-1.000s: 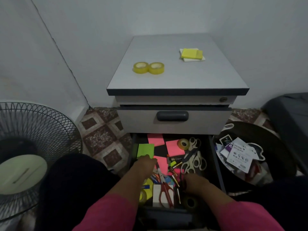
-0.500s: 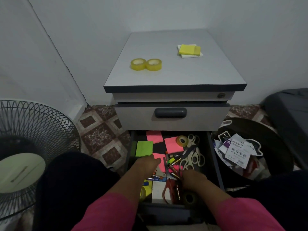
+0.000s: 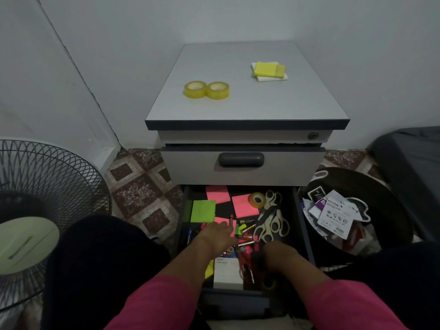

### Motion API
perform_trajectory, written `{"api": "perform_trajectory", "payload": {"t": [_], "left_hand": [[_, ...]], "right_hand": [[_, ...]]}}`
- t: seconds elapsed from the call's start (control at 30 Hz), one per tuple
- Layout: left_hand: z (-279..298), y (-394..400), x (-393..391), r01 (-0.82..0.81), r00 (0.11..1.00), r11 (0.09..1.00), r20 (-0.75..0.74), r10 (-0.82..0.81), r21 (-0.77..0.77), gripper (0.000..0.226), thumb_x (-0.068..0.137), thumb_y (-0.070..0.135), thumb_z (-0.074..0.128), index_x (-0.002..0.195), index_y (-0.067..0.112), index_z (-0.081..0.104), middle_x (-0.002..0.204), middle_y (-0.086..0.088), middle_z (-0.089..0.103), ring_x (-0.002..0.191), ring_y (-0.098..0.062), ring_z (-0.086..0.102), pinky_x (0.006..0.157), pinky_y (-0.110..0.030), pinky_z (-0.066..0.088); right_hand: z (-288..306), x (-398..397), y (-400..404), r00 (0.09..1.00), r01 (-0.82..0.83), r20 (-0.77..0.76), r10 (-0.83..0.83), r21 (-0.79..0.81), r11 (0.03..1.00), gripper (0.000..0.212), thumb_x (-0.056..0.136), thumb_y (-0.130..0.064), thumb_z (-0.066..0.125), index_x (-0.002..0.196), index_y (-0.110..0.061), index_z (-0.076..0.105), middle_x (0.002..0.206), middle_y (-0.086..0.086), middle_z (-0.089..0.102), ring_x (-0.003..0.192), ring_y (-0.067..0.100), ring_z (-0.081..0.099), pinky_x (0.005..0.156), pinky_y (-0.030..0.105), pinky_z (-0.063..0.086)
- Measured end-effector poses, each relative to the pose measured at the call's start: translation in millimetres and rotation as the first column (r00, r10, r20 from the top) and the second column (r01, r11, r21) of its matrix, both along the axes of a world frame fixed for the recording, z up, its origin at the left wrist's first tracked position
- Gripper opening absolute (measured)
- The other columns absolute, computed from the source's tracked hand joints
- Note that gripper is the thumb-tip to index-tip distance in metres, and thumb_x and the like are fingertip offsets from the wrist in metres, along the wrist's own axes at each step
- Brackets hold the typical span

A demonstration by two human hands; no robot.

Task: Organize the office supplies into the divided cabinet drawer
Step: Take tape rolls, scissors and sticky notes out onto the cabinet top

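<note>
The bottom cabinet drawer (image 3: 300, 225) is pulled out and cluttered. Inside lie a green sticky pad (image 3: 202, 211), pink sticky pads (image 3: 242, 207), a tape roll (image 3: 257, 200), scissors (image 3: 271, 222), loose batteries (image 3: 247, 227) and a white sticky-note pack (image 3: 227, 272). My left hand (image 3: 217, 234) reaches flat over the pink notes and batteries in the drawer's middle, fingers extended. My right hand (image 3: 277, 252) is lower in the drawer's right front with its fingers curled down and hidden among the items. On the cabinet top (image 3: 247, 103) sit two yellow tape rolls (image 3: 206, 90) and a yellow sticky pad (image 3: 269, 70).
A round dark bin (image 3: 385, 210) with torn packaging stands right of the drawer. A floor fan (image 3: 35, 210) stands at the left. The middle drawer (image 3: 241, 160) above is closed. My dark-clothed knees flank the drawer on the patterned tile floor.
My left hand has slid to the right from the green pad toward the batteries in the drawer's middle. My right hand has stayed at the right front.
</note>
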State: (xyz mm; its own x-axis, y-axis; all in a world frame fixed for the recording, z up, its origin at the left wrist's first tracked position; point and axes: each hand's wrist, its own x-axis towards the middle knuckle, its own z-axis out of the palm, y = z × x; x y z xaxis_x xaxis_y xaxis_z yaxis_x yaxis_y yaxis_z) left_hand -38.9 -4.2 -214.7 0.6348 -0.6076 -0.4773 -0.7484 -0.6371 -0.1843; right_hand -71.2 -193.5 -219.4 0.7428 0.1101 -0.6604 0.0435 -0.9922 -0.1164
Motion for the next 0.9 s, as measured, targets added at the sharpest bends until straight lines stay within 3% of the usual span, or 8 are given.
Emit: {"api": "perform_trajectory", "payload": {"t": [0.1,0.23,0.4,0.5,0.6,0.73,0.83,0.9], "left_hand": [[3.1,-2.1,-0.7,-0.017,1.000,1.000,-0.009,0.017,-0.006,0.066,0.090,0.000,0.055,0.148,0.021,0.030,0.152,-0.021,0.023,0.139,-0.040,0.023,0.107,-0.052,0.031],[2.6,-1.9,1.1,-0.025,1.000,0.999,0.010,0.025,-0.046,0.064,0.089,0.000,0.056,0.146,0.020,0.034,0.149,-0.019,0.027,0.134,-0.039,0.030,0.102,-0.050,0.036],[2.9,8.0,11.2,-0.185,0.982,0.975,0.002,0.187,-0.120,0.062,0.084,-0.004,0.056,0.141,0.017,0.041,0.137,-0.014,0.041,0.125,-0.033,0.040,0.096,-0.043,0.041],[4.4,20.0,17.7,-0.297,0.954,0.943,-0.008,0.299,-0.148,0.062,0.086,-0.003,0.054,0.142,0.018,0.040,0.133,-0.012,0.047,0.121,-0.030,0.045,0.095,-0.040,0.043],[6.1,35.3,20.3,-0.419,0.908,0.895,-0.058,0.415,-0.156,0.055,0.089,-0.001,0.048,0.141,0.016,0.041,0.127,-0.013,0.049,0.118,-0.032,0.047,0.094,-0.038,0.044],[11.5,40.8,23.1,-0.518,0.854,0.850,-0.124,0.506,-0.098,0.036,0.093,0.000,0.043,0.130,0.002,0.046,0.130,-0.018,0.048,0.118,-0.032,0.051,0.094,-0.036,0.041],[13.0,38.0,23.1,-0.543,0.834,0.836,-0.165,0.526,-0.077,0.032,0.095,-0.002,0.040,0.126,-0.002,0.050,0.131,-0.019,0.052,0.120,-0.031,0.050,0.097,-0.033,0.039],[15.3,36.4,22.8,-0.570,0.812,0.820,-0.195,0.550,-0.062,0.031,0.095,-0.001,0.043,0.125,-0.003,0.052,0.130,-0.019,0.053,0.120,-0.030,0.052,0.096,-0.033,0.041]], "right_hand": [[1.4,0.9,-1.3,1.000,-0.015,0.003,0.014,0.010,1.000,0.032,0.092,-0.022,0.055,0.121,-0.009,0.060,0.126,0.012,0.057,0.114,0.027,0.058,0.092,0.034,0.049],[4.0,4.2,-4.5,0.998,-0.020,0.061,0.017,0.042,0.999,0.030,0.093,-0.023,0.053,0.118,-0.008,0.061,0.123,0.013,0.058,0.112,0.028,0.058,0.088,0.032,0.047],[5.2,9.7,-8.5,0.986,0.067,0.147,-0.075,0.060,0.996,0.027,0.094,-0.018,0.050,0.118,-0.013,0.060,0.122,0.010,0.059,0.113,0.026,0.058,0.091,0.032,0.046],[4.0,13.6,-14.9,0.978,0.125,0.169,-0.121,-0.016,0.992,0.033,0.097,-0.014,0.044,0.127,-0.014,0.055,0.129,0.010,0.056,0.118,0.026,0.055,0.095,0.034,0.046],[3.5,14.6,-17.9,0.988,0.114,0.116,-0.103,-0.094,0.989,0.038,0.098,-0.015,0.044,0.136,-0.012,0.047,0.136,0.011,0.052,0.124,0.026,0.052,0.098,0.035,0.044],[-5.7,8.2,-12.7,0.997,0.062,-0.039,-0.064,-0.062,0.996,0.047,0.097,-0.017,0.048,0.142,-0.011,0.037,0.140,0.012,0.047,0.126,0.027,0.049,0.103,0.034,0.041],[-3.9,2.1,-11.2,0.977,-0.001,-0.211,-0.016,-0.079,0.997,0.047,0.093,-0.015,0.056,0.139,-0.008,0.045,0.139,0.013,0.049,0.126,0.027,0.049,0.103,0.033,0.039],[-2.8,1.3,-10.9,0.971,-0.033,-0.241,0.013,-0.081,0.996,0.047,0.093,-0.014,0.056,0.138,-0.007,0.045,0.140,0.014,0.048,0.127,0.028,0.048,0.103,0.034,0.038]]}}
